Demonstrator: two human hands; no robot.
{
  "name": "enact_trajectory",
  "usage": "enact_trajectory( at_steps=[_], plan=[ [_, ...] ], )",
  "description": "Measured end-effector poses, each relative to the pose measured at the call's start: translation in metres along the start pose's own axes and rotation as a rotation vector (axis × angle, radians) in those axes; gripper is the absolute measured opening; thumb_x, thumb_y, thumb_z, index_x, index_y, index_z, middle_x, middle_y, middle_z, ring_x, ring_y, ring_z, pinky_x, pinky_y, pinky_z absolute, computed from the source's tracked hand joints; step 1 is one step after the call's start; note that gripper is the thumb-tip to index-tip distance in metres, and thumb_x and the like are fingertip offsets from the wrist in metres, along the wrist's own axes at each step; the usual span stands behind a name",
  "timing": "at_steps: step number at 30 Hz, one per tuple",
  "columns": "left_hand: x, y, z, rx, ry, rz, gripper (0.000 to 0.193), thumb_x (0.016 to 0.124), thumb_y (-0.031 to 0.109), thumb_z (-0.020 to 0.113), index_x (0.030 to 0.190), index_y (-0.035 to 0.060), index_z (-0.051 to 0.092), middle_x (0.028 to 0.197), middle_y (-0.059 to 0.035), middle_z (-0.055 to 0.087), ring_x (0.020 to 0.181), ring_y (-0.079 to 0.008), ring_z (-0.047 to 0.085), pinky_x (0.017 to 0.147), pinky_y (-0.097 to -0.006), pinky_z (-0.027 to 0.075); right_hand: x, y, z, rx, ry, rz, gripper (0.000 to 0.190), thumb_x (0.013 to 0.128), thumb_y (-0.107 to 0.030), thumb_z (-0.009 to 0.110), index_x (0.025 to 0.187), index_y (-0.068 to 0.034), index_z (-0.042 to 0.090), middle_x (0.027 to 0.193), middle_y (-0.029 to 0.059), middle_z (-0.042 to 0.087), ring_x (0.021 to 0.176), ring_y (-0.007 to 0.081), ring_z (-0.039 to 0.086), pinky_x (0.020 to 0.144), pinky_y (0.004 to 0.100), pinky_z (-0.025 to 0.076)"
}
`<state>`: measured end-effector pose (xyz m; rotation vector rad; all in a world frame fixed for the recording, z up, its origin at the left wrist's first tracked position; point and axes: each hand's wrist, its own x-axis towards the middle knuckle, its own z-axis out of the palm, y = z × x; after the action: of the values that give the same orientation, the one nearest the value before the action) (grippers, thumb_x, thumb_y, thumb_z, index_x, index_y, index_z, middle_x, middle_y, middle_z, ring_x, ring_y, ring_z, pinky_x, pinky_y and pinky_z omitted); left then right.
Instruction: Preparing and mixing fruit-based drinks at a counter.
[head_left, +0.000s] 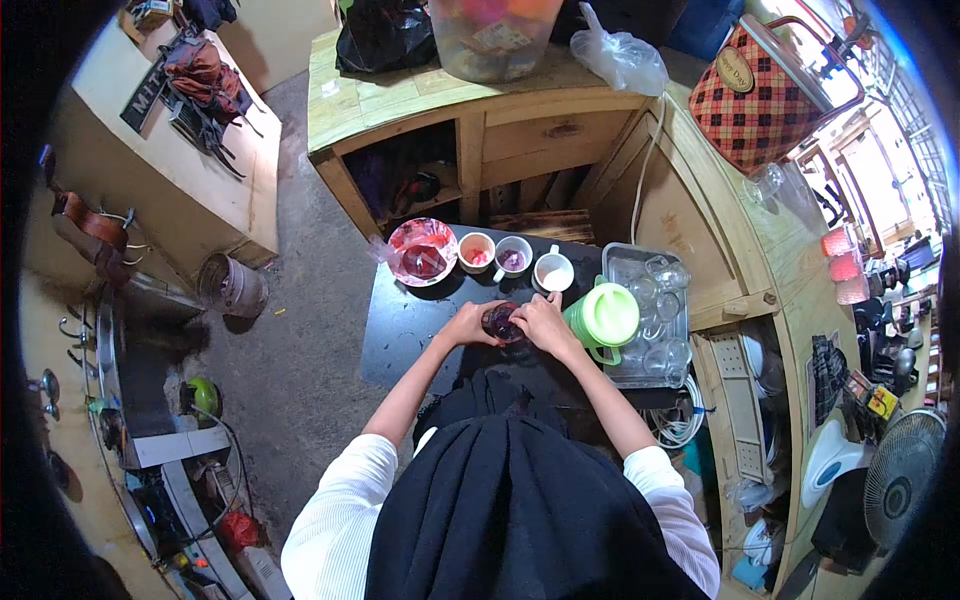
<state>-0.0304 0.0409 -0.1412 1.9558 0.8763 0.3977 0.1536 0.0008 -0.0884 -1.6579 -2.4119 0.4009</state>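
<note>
On a low black table (405, 341) before me, my left hand (472, 324) is wrapped around a clear drinking glass (498, 321) with something dark purple-red in it. The fingers of my right hand (546, 324) bend together over the glass's right rim; whether they pinch a small utensil is hidden. Just beyond stand a white cup with red contents (475, 253), a cup with purple contents (513, 256) and a pale cup (553, 271). A red-and-white bowl (422, 253) with a plastic wrapper sits at the far left. Close to my right hand is a pitcher with a green lid (609, 313).
A clear plastic tray (611, 259) at the table's right holds several glass mugs (666, 360). A wooden counter (390, 105) wraps around the far and right sides, bearing a plaid cooler box (757, 94). A bucket (232, 286) stands on the floor at left.
</note>
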Motion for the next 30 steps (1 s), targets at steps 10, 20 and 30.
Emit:
enact_trajectory(
  at_steps=[10,20,30],
  plan=[
    [0.001,-0.010,0.004,-0.006,0.054,0.084,0.081,0.046,0.031,0.080,0.117,0.0077,0.049,0.092,-0.0155,0.062,0.082,-0.0294,0.061,0.074,-0.0352,0.049,0.000,-0.006,0.002,0.013,0.074,0.011,0.015,0.076,-0.022,0.057,0.080,-0.013,0.068,0.076,0.0036,0.062,0.081,0.0200,0.051,0.079,0.0427,0.027],
    [0.000,-0.002,0.004,0.017,0.049,0.016,0.079,0.046,0.030,0.080,0.116,0.0084,0.050,0.091,-0.0154,0.062,0.082,-0.0299,0.061,0.075,-0.0359,0.049,-0.007,-0.008,0.006,0.051,0.171,0.047,0.016,0.078,-0.022,0.056,0.078,-0.011,0.068,0.074,0.0037,0.062,0.080,0.0202,0.050,0.078,0.0431,0.027],
    [-0.007,-0.012,0.031,-0.051,0.276,-0.101,0.075,0.048,0.025,0.080,0.114,0.0056,0.052,0.093,-0.0121,0.063,0.085,-0.0204,0.062,0.076,-0.0325,0.048,-0.013,-0.007,0.003,0.050,0.123,0.091,0.016,0.079,-0.024,0.056,0.081,-0.013,0.067,0.076,0.0012,0.063,0.080,0.0174,0.051,0.080,0.0427,0.025]
  ],
)
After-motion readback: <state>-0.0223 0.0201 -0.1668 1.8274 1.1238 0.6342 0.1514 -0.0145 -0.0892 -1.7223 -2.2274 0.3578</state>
